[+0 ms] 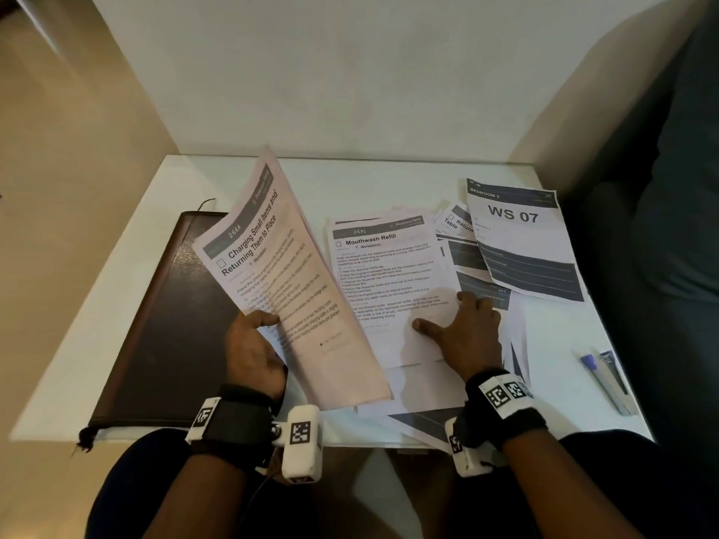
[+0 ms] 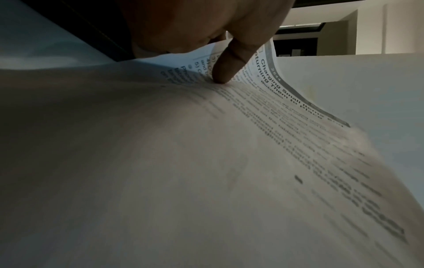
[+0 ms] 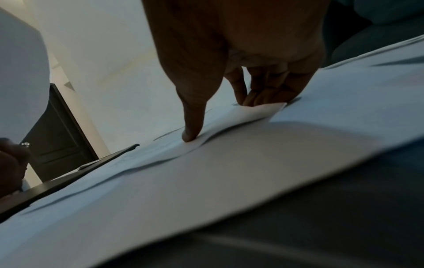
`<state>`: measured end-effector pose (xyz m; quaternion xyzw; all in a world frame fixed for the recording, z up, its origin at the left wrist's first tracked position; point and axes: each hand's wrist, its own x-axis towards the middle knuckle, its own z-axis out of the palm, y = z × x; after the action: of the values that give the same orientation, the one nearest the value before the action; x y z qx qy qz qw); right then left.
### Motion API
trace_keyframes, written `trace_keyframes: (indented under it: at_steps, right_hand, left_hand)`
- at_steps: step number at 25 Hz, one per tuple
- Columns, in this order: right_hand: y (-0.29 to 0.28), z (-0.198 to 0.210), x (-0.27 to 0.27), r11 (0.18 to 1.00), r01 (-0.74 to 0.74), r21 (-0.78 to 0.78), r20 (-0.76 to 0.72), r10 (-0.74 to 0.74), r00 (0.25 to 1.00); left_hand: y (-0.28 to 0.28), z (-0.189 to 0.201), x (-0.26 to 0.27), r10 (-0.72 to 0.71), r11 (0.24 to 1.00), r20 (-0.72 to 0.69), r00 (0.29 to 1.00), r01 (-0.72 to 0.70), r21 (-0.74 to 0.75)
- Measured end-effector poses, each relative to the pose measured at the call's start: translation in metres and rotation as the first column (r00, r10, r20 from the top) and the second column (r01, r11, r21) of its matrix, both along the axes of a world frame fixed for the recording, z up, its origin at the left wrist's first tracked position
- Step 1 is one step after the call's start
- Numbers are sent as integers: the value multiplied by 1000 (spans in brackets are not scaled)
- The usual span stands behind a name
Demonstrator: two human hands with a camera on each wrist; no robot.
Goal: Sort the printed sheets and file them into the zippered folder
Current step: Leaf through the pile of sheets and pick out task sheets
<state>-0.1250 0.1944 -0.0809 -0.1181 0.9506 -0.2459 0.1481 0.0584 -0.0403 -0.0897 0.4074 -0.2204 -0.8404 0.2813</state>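
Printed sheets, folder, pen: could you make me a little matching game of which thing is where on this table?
Things:
1. Charging Small Items sheet
2. Mouthwash Refill sheet
3. WS 07 sheet
4. dark folder

Places:
A. flat under the right hand
B. closed, at the table's left side
C. lifted and tilted in the left hand
D. far right of the paper spread

Pairs: 1-C, 2-A, 3-D, 4-B

Sheet under left thumb [image 1: 288,274]: "2644", "Charging Small Items and Returning Them to Place". Sheet under right fingers [image 1: 389,282]: "2691", "Mouthwash Refill", "Workstation". Sheet beyond right fingertips [image 1: 521,243]: "BEDROOM 3", "WS 07".
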Motion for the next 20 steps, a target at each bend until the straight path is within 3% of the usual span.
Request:
trace_keyframes:
  at_steps: [3,6,11,17,20]
  right_hand:
    - [4,-3,-4,1000,12,-26,-6,-12,1000]
    - [8,6,-6,988,38,-152,-26,-42,999]
    - [13,32,2,954,-2,-299,-186,-56,981]
    - [12,63,58,805,-381,-455,-513,113,851]
    - [4,67,87,731,-503,-461,-593,167,787]
  left_hand:
    - [1,1,3,-4,1000,2,1000,4,15]
    - [2,1,4,-25,1000,-36,999,25,14]
    - [6,6,4,-87,996,-22,996,86,-39]
    - [8,7,0,-154,986,3,988,154,-64]
    - [10,9,-3,-126,990,3,992,126,-61]
